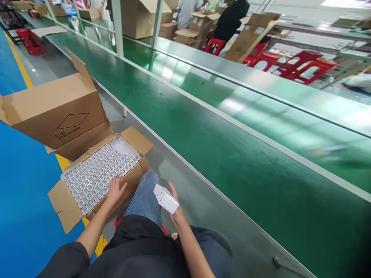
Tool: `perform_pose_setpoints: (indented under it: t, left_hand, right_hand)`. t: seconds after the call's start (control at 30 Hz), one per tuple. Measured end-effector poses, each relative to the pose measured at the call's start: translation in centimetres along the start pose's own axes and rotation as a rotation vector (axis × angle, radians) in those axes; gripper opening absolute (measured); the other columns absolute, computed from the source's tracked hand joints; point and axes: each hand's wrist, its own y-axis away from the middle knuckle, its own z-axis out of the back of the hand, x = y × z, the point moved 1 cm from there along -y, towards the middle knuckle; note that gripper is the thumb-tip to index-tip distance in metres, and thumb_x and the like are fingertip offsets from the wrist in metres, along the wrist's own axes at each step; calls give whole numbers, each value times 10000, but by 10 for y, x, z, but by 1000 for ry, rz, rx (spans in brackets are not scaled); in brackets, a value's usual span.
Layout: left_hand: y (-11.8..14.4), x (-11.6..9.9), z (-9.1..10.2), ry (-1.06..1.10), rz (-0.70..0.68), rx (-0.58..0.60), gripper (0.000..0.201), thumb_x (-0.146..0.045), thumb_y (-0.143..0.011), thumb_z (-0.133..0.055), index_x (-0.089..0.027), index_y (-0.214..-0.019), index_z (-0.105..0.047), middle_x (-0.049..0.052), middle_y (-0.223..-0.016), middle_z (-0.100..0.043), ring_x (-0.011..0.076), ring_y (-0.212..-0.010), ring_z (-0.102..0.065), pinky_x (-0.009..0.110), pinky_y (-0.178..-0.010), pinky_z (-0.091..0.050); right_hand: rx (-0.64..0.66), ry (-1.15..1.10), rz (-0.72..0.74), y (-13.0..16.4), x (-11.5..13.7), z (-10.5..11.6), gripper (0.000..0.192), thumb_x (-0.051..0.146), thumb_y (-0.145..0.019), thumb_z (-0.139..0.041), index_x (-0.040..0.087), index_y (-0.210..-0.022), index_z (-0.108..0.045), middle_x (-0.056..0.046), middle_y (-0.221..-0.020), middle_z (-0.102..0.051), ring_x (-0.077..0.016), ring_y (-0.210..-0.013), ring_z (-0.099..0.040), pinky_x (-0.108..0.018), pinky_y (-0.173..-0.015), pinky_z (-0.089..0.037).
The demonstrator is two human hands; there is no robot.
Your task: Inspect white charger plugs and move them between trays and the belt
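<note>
"What are the hands doing?"

"The right hand (pixel 177 211) is gripping a short row of white pieces (pixel 165 199) beyond the knee (pixel 146 191). The left hand (pixel 115 193) is spreading open at the near side of the carton (pixel 133 178); I can't tell whether its fingertips are touching the packed pieces (pixel 89 177)."

"What's making for good handling?"

"Holding the row snugly, so no piece is slipping loose, and resting the left hand lightly, so it isn't tilting the neighbours."

"And room?"

"Some open space is showing between the right hand and the belt (pixel 214 154). Its pale edge is running slantwise alongside, a flap (pixel 136 141) is jutting towards it, and the knee is crowding the carton's near side."
</note>
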Motion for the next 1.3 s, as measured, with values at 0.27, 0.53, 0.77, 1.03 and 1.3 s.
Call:
perform_pose_setpoints:
  t: [0.27, 0.53, 0.77, 1.03, 1.3]
  left_hand:
    - [40, 139, -74, -271, 282, -66, 634, -442, -894, -593, -167, -1455, -492, 206, -1605, -321, 417, -1483, -284, 684, -1161, -214]
    - [60, 169, -121, -423, 340, -115, 583, -392, -922, -517, -224, -1479, -475, 128, -1616, -334, 355, -1486, -312, 625, -1215, -127]
    - [63, 177, -130, -501, 344, -98, 536, -385, -916, -532, -285, -1442, -521, 84, -1546, -466, 328, -1424, -417, 589, -1218, -161]
    - [64, 176, -129, -554, 314, -87, 542, -367, -904, -559, -300, -1440, -524, 72, -1495, -532, 327, -1367, -472, 573, -1215, -167]
    - [64, 176, -128, -573, 292, -101, 528, -374, -905, -560, -290, -1426, -543, 76, -1475, -550, 326, -1354, -476, 566, -1211, -172]
  right_hand:
    - [232, 886, 105, -154, -36, -43, 982, 325, -712, -673, 219, -1568, -204, -138, -1397, -530, -281, -1297, -519, -467, -1107, -402]
    - [345, 1302, 92, -297, -71, -133, 940, 327, -679, -696, 177, -1522, -307, -161, -1447, -445, -314, -1380, -407, -423, -1166, -297]
    - [456, 1514, 88, -390, -112, -236, 1004, 474, -721, -725, 182, -1557, -252, -196, -1434, -440, -345, -1357, -417, -413, -1115, -336]
    - [390, 1721, 12, -417, -142, -279, 1031, 503, -735, -760, 159, -1561, -247, -269, -1471, -388, -393, -1363, -381, -438, -1004, -416]
    - [371, 1801, -14, -417, -168, -285, 1044, 505, -772, -761, 109, -1574, -223, -313, -1525, -307, -408, -1392, -330, -485, -1083, -327]
